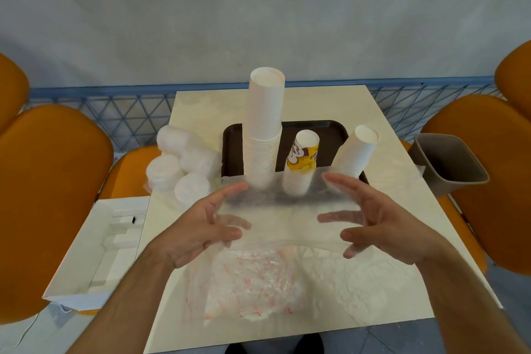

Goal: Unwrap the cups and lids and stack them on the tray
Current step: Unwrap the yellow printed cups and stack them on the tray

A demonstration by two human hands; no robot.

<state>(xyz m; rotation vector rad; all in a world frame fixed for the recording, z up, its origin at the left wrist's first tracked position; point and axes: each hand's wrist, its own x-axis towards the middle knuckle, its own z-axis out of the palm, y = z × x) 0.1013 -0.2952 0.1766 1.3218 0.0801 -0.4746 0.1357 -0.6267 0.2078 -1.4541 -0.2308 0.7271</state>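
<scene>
Cream table [388,181] before us: our left hand [201,227] and right hand [382,224] hover, fingers spread, stretching a clear wrapper [273,210] between them. Three cup stacks [265,123] stand on the dark tray [330,132]; four lid bundles [184,164] lie at the table's left edge.

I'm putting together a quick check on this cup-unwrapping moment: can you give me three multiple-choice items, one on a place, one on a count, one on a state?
1. Where are the wrapped lids?
A. on the tray
B. on the table, left of the tray
C. in the bin

2. How many cup stacks stand on the tray?
A. one
B. three
C. five

3. How are the hands?
A. both fists closed
B. both spread, fingers splayed at the clear plastic wrap
C. one gripping a cup

Answers: 1 B, the lids sit past the tray's left edge. 2 B, a tall stack, a yellow-banded stack and a leaning stack. 3 B, left hand and right hand are spread against the plastic wrap.
</scene>
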